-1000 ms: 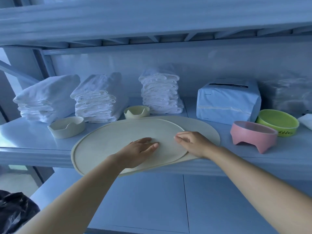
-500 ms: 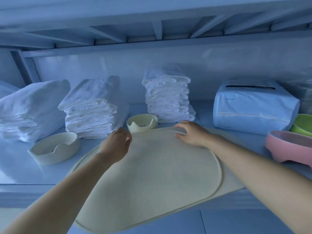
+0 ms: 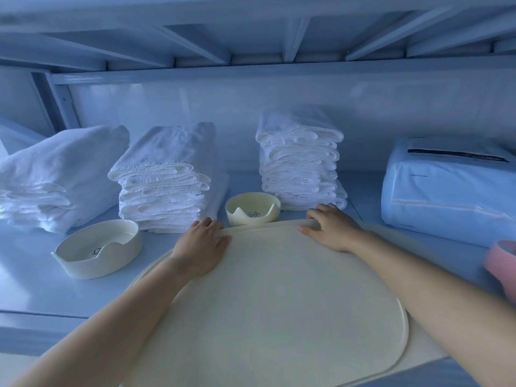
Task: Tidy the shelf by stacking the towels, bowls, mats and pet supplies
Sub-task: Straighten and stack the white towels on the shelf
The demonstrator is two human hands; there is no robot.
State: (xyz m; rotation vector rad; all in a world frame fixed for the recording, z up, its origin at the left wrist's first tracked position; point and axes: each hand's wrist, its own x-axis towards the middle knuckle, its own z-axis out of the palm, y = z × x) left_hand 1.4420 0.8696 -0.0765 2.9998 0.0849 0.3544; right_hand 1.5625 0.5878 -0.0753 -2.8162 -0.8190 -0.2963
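A cream oval mat lies on top of a second mat on the shelf, its near part hanging over the front edge. My left hand grips the top mat's far rim at the left. My right hand holds the same rim at the right, fingers curled over it. Just behind the rim stands a small cream bowl with a paw print. A larger cream bowl sits to the left. Three piles of white towels line the back.
A wrapped pale-blue package lies at the back right. A pink bowl shows, blurred, at the right edge. The upper shelf's underside hangs low overhead, with a metal post at the left.
Both hands have slid from the mat's surface to its far rim and taken hold of it. The view has come closer to the shelf and tilted up.
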